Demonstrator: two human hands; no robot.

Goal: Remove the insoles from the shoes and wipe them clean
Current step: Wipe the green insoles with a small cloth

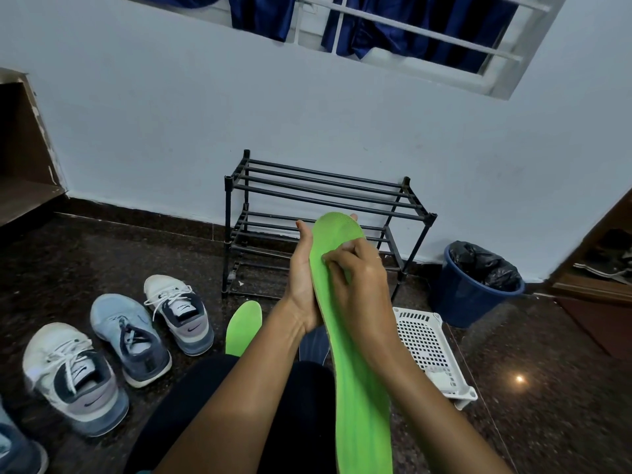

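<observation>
Both left hand (302,275) and right hand (362,282) curl fingers round a green insole (359,388); blue bin (465,302) holds black bag (485,265).

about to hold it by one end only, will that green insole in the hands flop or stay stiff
Likely flexible: the green insole looks thin and bows slightly along its length. Probably light: it looks like thin foam. By one end, expect some droop.
</observation>
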